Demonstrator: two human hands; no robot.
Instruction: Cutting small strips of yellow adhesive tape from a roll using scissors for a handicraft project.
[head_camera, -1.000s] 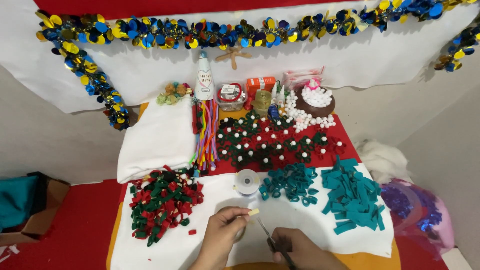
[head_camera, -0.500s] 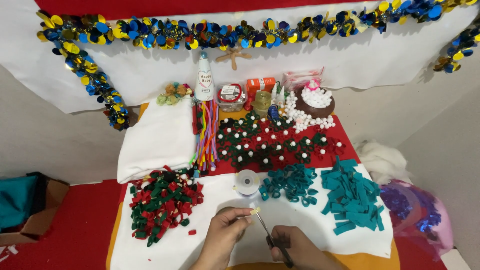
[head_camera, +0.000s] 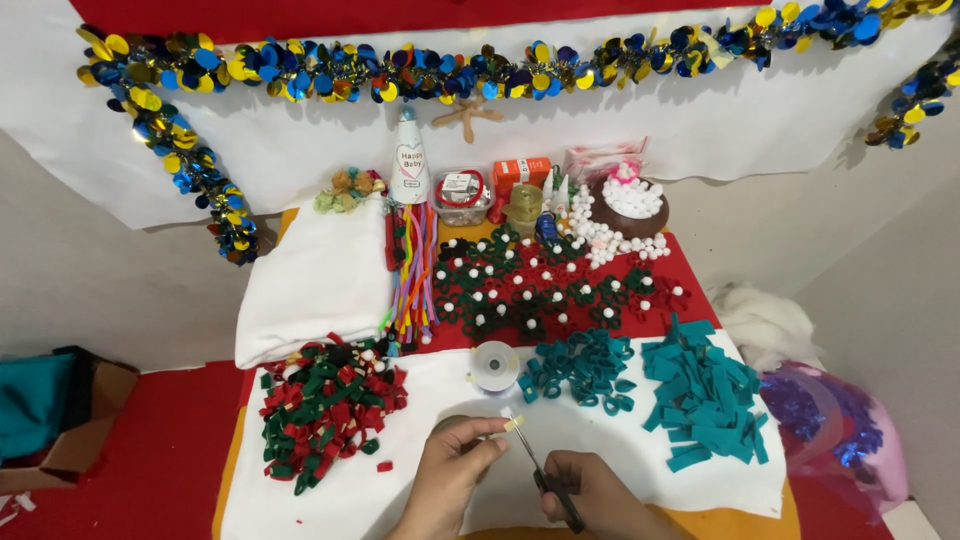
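Cardboard, an open box (head_camera: 85, 440) with teal cloth (head_camera: 35, 400) inside, sits at the far left on the red floor. Next comes a heap of red and green felt loops (head_camera: 325, 410) on the white table cover (head_camera: 330, 500), with a folded white cloth (head_camera: 315, 285) behind it.

Compared with half a second ago, little has shifted: the left hand (head_camera: 450, 478) sits in nearly the same spot, and the small pale piece of tape (head_camera: 513, 424) remains pinched at its fingertips. The scissors (head_camera: 545, 475) have stayed angled up toward that piece, their tips almost touching it, so the snip appears to be just at hand or only just made; which of the two cannot be told.

The left hand reaches in from the bottom edge, thumb and forefinger closed on the tape, the wrist low over the table cover. A clear tape roll (head_camera: 495, 365) lies just beyond it. The right hand (head_camera: 590, 495), also entering from below, is closed around the dark scissor handles, with the blades pointing up and to the left.

Further right lie a cluster of curled teal felt loops (head_camera: 585, 370) and then a pile of flat teal felt strips (head_camera: 705, 395). Behind these, finished green and red felt flowers (head_camera: 540, 290) with white centres spread over a red mat, near a bowl of white pom-poms (head_camera: 630, 205).
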